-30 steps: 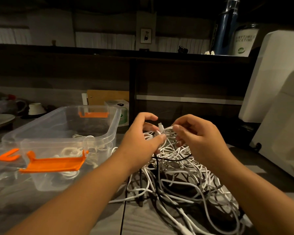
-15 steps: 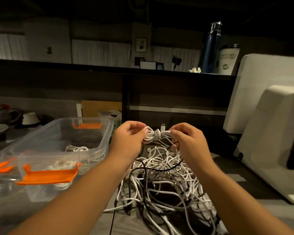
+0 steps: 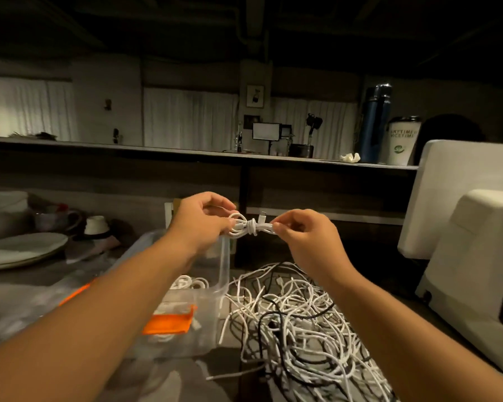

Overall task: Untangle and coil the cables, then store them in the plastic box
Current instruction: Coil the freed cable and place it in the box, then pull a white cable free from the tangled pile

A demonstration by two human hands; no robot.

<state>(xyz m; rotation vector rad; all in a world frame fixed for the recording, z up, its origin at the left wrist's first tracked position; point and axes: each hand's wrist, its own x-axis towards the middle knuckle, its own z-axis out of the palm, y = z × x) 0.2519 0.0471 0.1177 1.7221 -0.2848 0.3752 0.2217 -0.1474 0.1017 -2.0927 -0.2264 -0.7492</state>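
Grips small white coiled cable bundle (image 3: pixel 250 226) mid-frame, long axis left to right: left hand (image 3: pixel 199 220) curled round the loops, right hand (image 3: pixel 305 236) pinching the other end. Hovers just above clear orange-latched plastic box (image 3: pixel 225 271), lower left, nearer left hand.

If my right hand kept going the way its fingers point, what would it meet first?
The coiled white cable the right hand pinches; just beyond, probably the left hand gripping its other end.

Blue flask (image 3: pixel 373 123) and a white lidded cup (image 3: pixel 401 140) up on the back shelf (image 3: pixel 157 150), stacked plates (image 3: pixel 24 249) off left, bulky white machine (image 3: pixel 476 256) on the right.
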